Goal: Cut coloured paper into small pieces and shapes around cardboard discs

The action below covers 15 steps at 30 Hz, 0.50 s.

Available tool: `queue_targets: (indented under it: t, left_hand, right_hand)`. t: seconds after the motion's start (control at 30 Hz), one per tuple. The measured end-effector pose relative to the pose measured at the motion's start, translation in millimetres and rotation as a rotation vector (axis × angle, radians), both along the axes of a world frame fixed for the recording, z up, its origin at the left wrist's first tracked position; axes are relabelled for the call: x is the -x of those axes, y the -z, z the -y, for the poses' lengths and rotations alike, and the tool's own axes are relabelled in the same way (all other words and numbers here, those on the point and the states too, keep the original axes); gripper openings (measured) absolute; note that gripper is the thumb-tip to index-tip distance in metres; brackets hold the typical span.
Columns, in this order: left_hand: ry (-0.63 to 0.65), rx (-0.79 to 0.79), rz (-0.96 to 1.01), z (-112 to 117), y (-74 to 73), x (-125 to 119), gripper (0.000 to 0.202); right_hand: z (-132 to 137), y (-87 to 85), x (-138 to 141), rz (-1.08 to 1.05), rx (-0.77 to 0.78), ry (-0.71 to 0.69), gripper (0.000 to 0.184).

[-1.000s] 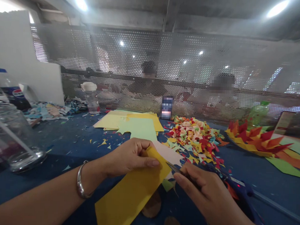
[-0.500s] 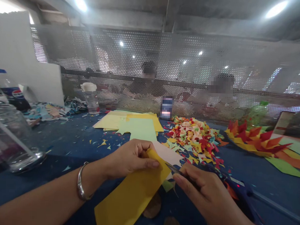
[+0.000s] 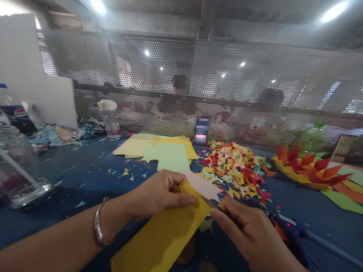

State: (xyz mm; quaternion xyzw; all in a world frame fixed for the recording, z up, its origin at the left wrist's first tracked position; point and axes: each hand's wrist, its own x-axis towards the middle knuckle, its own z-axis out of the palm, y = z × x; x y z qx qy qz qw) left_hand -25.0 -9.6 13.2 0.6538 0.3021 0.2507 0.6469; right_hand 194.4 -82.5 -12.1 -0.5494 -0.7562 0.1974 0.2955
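Observation:
My left hand [image 3: 167, 195] pinches the top of a yellow paper strip [image 3: 160, 240] between thumb and fingers. The strip slants down toward the near edge of the view. On its right, my right hand [image 3: 243, 229] is closed around small scissors [image 3: 209, 203], whose handles my fingers hide. The narrow blades meet the paper's upper right edge, close to my left thumb. Beneath the hands, a pale pink sheet [image 3: 199, 184] and a green scrap [image 3: 204, 225] lie on the dark blue table.
Stacked paper sheets [image 3: 171, 157] lie ahead, beside a heap of small coloured cuttings [image 3: 237, 165]. A red, orange and yellow folded-paper piece [image 3: 311, 172] is at right. A dark blue tool with a red light [image 3: 295, 235] lies by my right hand; a glass jar [image 3: 15, 170] stands left.
The paper and my left hand have shifted slightly right, toward the scissors. Less of the blades shows past the paper's edge now. My right hand is nearly in the same place.

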Motion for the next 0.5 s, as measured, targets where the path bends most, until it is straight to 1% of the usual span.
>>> queue_targets:
  t: [0.17, 0.5]
  left_hand:
    - [0.001, 0.02, 0.015, 0.6, 0.4, -1.0, 0.025]
    - [0.004, 0.052, 0.039, 0.1, 7.1, -3.1, 0.024]
  right_hand:
    - [0.3, -0.4, 0.4, -0.003, 0.01, 0.001, 0.041]
    - [0.3, -0.5, -0.2, 0.005, 0.001, -0.003, 0.041]
